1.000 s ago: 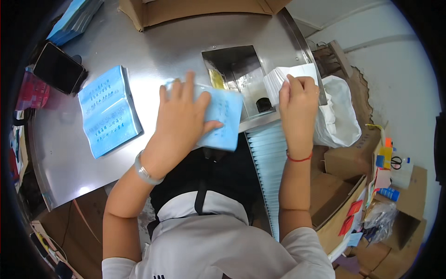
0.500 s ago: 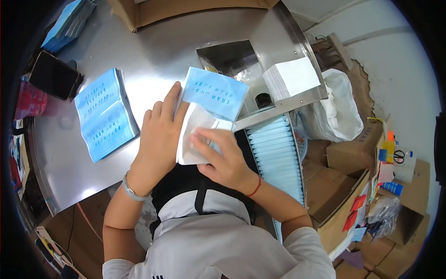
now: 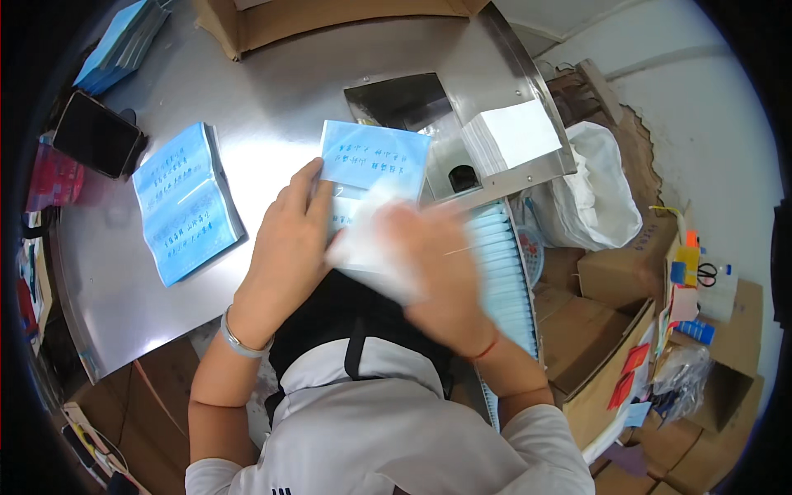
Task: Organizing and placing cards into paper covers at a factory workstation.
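Note:
My left hand [image 3: 289, 227] reaches in at the left edge of a blue-and-clear printed plastic packet [image 3: 375, 157], its fingertips gripping that edge. The packet lies at the near edge of the metal table. Over its lower part my right hand [image 3: 441, 272], smeared by motion, holds a white folded paper pad [image 3: 371, 239]. The pad is blurred too and covers part of the packet. Further left on the table lies a pile of similar blue printed packets [image 3: 186, 206]. A neat white paper stack [image 3: 513, 139] stands right of the table opening.
A phone [image 3: 97, 134] leans on a stand at the left, near more blue packets [image 3: 120, 45]. An open cardboard box [image 3: 338, 25] sits at the back. Right of me are a long row of pale blue packets [image 3: 495, 264], a white bag [image 3: 606, 186] and cardboard boxes [image 3: 627, 268].
The white pad and my right hand have moved right, away from my left hand, and now blur. More of the packet's lower part shows. My left hand stays at the packet's edge.

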`<action>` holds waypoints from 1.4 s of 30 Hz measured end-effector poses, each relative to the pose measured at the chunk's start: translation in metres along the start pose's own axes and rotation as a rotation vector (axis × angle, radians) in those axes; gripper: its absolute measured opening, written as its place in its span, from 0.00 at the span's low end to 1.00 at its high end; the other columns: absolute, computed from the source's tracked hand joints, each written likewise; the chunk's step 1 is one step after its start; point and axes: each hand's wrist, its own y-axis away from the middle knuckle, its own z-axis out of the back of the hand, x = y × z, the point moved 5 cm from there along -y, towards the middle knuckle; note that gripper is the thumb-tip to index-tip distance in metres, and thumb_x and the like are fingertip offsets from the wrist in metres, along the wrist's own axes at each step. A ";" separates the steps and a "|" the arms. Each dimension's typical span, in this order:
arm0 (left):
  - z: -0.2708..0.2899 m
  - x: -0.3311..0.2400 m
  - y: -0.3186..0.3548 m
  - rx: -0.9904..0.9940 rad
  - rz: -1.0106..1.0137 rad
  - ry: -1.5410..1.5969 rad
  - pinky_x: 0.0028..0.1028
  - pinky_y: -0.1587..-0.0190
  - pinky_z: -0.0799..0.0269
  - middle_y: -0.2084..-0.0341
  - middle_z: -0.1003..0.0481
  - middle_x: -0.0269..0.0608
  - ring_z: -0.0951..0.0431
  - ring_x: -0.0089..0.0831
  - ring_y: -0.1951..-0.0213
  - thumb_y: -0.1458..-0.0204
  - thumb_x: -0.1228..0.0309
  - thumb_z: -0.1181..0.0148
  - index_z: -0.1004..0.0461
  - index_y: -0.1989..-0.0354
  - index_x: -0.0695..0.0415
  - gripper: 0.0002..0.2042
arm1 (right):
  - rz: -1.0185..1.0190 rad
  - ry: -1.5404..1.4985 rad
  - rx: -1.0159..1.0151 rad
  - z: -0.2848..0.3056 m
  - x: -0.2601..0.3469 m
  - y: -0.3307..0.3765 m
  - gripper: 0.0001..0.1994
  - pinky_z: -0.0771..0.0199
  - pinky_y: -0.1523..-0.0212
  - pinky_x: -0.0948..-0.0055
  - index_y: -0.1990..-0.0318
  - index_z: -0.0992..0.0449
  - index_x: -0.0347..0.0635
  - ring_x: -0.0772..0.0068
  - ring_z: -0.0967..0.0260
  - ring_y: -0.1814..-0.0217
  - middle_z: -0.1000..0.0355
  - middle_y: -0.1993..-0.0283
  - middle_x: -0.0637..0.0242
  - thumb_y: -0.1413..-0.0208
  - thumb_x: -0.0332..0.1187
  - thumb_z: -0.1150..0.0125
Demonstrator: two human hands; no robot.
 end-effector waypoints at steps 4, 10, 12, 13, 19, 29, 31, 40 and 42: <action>0.004 -0.005 -0.006 -0.009 0.005 0.091 0.40 0.48 0.26 0.40 0.38 0.64 0.26 0.53 0.48 0.55 0.84 0.44 0.35 0.43 0.74 0.25 | 0.083 0.251 -0.032 -0.036 -0.001 -0.008 0.14 0.34 0.39 0.42 0.52 0.23 0.38 0.57 0.25 0.49 0.26 0.54 0.50 0.47 0.26 0.42; -0.005 -0.053 -0.004 0.017 -0.139 0.353 0.36 0.53 0.23 0.34 0.44 0.61 0.25 0.52 0.49 0.57 0.85 0.42 0.36 0.40 0.62 0.30 | -0.034 0.096 0.316 -0.078 -0.065 -0.075 0.04 0.34 0.43 0.40 0.70 0.23 0.41 0.52 0.24 0.64 0.25 0.71 0.53 0.51 0.31 0.40; 0.013 -0.041 0.003 0.048 -0.060 0.531 0.34 0.54 0.24 0.36 0.41 0.60 0.25 0.49 0.50 0.55 0.82 0.40 0.35 0.43 0.62 0.26 | 0.008 0.181 0.147 -0.069 -0.077 -0.081 0.05 0.27 0.51 0.48 0.76 0.26 0.42 0.53 0.24 0.67 0.25 0.73 0.54 0.52 0.31 0.39; 0.018 -0.027 0.013 0.087 0.019 0.703 0.33 0.55 0.26 0.37 0.39 0.59 0.25 0.46 0.52 0.52 0.78 0.38 0.35 0.46 0.62 0.23 | -0.119 0.229 0.110 -0.062 -0.082 -0.077 0.07 0.26 0.57 0.52 0.77 0.27 0.42 0.54 0.24 0.69 0.25 0.74 0.55 0.52 0.32 0.39; 0.085 0.109 0.086 -0.421 0.430 -0.376 0.35 0.55 0.33 0.59 0.29 0.50 0.28 0.43 0.59 0.45 0.70 0.36 0.31 0.58 0.61 0.12 | -0.243 0.207 -0.492 0.035 -0.086 -0.034 0.06 0.29 0.62 0.61 0.64 0.19 0.36 0.59 0.30 0.66 0.27 0.68 0.61 0.48 0.29 0.36; -0.018 -0.005 0.007 -0.134 0.057 -0.126 0.55 0.34 0.47 0.37 0.38 0.55 0.41 0.60 0.34 0.53 0.63 0.30 0.33 0.69 0.55 0.15 | -0.372 0.196 -0.219 0.037 -0.112 -0.024 0.14 0.34 0.49 0.57 0.53 0.21 0.35 0.53 0.35 0.55 0.30 0.57 0.58 0.48 0.24 0.38; -0.020 -0.017 0.007 -0.109 0.027 -0.043 0.58 0.32 0.51 0.35 0.40 0.57 0.46 0.62 0.32 0.50 0.62 0.33 0.29 0.60 0.57 0.15 | -0.285 0.216 -0.212 0.044 -0.123 -0.028 0.15 0.35 0.48 0.57 0.52 0.21 0.35 0.52 0.34 0.54 0.29 0.56 0.59 0.50 0.23 0.38; -0.003 0.009 0.021 -0.096 0.024 -0.164 0.47 0.40 0.44 0.38 0.38 0.58 0.37 0.54 0.39 0.56 0.71 0.32 0.28 0.53 0.63 0.21 | 0.275 -0.132 0.184 -0.042 0.013 -0.005 0.14 0.47 0.33 0.40 0.51 0.23 0.45 0.54 0.34 0.41 0.30 0.47 0.59 0.45 0.31 0.42; 0.005 0.007 0.025 -0.163 0.118 -0.015 0.47 0.41 0.43 0.38 0.37 0.56 0.38 0.56 0.38 0.57 0.74 0.34 0.29 0.59 0.62 0.16 | 0.126 0.187 0.079 -0.049 -0.020 -0.040 0.13 0.49 0.32 0.39 0.54 0.23 0.43 0.55 0.34 0.44 0.30 0.51 0.60 0.48 0.29 0.43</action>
